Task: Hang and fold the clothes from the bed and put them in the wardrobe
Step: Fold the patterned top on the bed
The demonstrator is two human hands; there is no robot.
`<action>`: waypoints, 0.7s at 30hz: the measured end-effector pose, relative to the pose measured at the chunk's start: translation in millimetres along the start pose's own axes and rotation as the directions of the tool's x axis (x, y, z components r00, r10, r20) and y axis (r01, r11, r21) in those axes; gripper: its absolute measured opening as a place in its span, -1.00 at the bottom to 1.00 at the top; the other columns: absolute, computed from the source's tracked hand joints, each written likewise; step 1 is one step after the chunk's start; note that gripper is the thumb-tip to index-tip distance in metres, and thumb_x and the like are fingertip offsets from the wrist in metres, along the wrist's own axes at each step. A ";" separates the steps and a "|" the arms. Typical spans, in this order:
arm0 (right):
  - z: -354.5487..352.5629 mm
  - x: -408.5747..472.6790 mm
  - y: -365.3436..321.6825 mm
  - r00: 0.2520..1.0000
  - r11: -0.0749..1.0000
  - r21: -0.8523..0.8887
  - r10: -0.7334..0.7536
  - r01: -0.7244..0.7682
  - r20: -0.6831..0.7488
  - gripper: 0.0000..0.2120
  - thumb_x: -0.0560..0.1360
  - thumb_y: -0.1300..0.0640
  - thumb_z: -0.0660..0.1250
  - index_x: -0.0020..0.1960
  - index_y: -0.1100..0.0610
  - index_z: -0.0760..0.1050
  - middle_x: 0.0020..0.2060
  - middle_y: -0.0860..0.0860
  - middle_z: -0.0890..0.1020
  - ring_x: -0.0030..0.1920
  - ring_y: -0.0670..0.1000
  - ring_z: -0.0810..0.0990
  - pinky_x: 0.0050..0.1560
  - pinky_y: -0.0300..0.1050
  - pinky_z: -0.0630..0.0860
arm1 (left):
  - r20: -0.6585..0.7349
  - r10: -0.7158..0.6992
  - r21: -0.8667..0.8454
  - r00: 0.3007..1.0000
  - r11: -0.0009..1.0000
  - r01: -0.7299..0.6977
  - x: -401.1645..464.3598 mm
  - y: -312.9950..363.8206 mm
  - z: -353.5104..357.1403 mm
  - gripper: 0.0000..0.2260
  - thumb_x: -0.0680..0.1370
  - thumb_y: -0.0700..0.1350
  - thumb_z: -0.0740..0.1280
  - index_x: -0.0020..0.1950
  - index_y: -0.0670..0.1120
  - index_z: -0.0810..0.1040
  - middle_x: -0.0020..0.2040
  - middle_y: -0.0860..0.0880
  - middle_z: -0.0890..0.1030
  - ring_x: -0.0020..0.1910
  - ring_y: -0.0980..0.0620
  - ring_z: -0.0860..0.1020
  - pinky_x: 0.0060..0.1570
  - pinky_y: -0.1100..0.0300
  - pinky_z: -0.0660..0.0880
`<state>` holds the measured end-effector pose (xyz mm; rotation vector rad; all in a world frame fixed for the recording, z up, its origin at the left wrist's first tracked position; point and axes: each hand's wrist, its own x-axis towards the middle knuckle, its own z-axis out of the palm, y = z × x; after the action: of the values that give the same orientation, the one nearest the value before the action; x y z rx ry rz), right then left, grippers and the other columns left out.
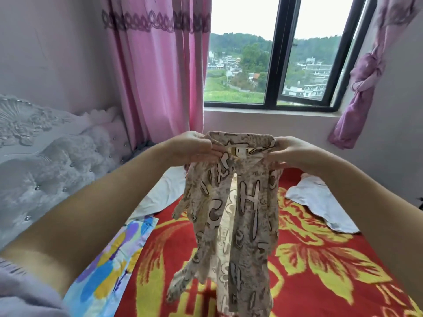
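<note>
I hold up a beige shirt (247, 202) printed with brown letters, and it hangs down over the bed. My left hand (194, 147) pinches the collar at its left end. My right hand (290, 152) pinches the collar at its right end. The shirt's front is open down the middle, showing a pale lining. Below it lies the red blanket (309, 259) with yellow flowers. A white garment (320, 202) lies on the blanket at the right. Another white cloth (160, 193) lies at the left, behind my left forearm.
A blue, yellow and purple patterned cloth (109, 266) lies along the bed's left edge. A grey padded headboard (45, 161) stands at the left. Pink curtains (160, 65) hang by the window (274, 53) straight ahead. A knotted purple curtain (361, 83) hangs at the right.
</note>
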<state>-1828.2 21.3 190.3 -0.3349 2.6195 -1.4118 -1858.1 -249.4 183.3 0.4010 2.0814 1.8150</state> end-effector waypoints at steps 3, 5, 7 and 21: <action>-0.4 4.9 5.9 0.952 0.883 -0.469 -0.170 0.032 -0.254 -0.88 0.47 0.16 0.42 -0.07 0.22 0.61 -0.17 0.09 0.67 -0.13 0.12 0.64 -0.09 -0.02 0.59 | -0.131 0.094 0.476 0.987 0.879 -0.020 3.2 -5.2 5.5 -0.93 0.51 -0.30 0.36 -0.10 -0.22 0.65 -0.15 -0.16 0.70 -0.19 -0.03 0.67 -0.13 0.17 0.63; 2.7 5.6 10.0 0.898 0.798 -0.602 -0.287 0.031 -0.334 -0.82 0.49 0.06 0.40 -0.16 0.19 0.59 -0.21 0.09 0.66 -0.21 0.11 0.59 -0.20 -0.04 0.55 | -0.246 0.231 0.735 0.941 0.678 0.025 6.6 -6.9 10.6 -0.87 0.55 -0.18 0.35 -0.12 -0.20 0.65 -0.21 -0.10 0.69 -0.32 0.03 0.63 -0.23 0.06 0.63; 0.7 5.7 14.7 0.848 0.735 -0.678 -0.370 0.017 -0.380 -0.74 0.50 -0.07 0.37 -0.17 0.13 0.58 -0.22 0.07 0.60 -0.19 0.08 0.52 -0.22 -0.09 0.43 | -0.267 0.396 0.888 0.878 0.456 0.064 4.9 -4.3 8.5 -0.77 0.56 0.06 0.33 -0.10 -0.08 0.65 -0.20 0.05 0.62 -0.27 0.06 0.55 -0.26 0.08 0.53; 12.4 21.7 7.4 0.728 0.680 -0.733 -0.517 0.028 -0.451 -0.73 0.61 -0.01 0.21 0.04 0.18 0.54 -0.23 0.13 0.67 -0.27 0.13 0.63 -0.27 -0.14 0.47 | -0.191 0.416 0.672 0.889 0.716 -0.191 -4.4 9.0 17.7 -0.74 0.65 -0.10 0.18 0.09 -0.31 0.46 -0.33 -0.01 0.46 -0.48 0.12 0.38 -0.48 0.37 0.35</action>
<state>-1847.2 9.6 176.9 -0.4294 3.7815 -0.5319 -1846.5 -234.2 190.5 0.6921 3.0314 1.3191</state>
